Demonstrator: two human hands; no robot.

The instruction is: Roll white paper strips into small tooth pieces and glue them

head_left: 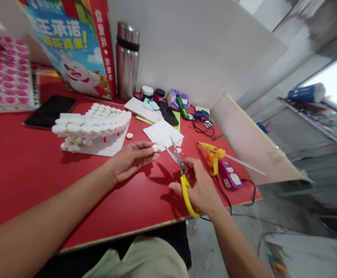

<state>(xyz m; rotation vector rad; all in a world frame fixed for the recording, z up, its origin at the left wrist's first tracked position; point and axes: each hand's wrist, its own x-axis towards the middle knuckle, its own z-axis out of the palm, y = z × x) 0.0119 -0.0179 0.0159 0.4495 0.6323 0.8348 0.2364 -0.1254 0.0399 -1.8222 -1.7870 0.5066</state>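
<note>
My left hand (132, 158) pinches a small white piece (155, 148) between thumb and fingertips, over the red table. In my right hand (199, 185) is a pair of scissors (186, 185) with yellow handles. The blades are parted and point up and left, close to the white piece; whether they touch it I cannot tell. A sheet of white paper (162, 133) lies behind the blades, with small white scraps (178, 150) beside it. Left of my hands stands a model of white rounded pieces (93, 123) on a white base (107, 146). One loose white disc (129, 136) lies near it.
A yellow glue gun (211, 154) stands by a purple power socket (230, 175) at the right, with black cords. A steel flask (128, 61), a printed bag (75, 50) and a tablet-like black device (51, 111) are at the back left. A green cutter (182, 107) lies behind.
</note>
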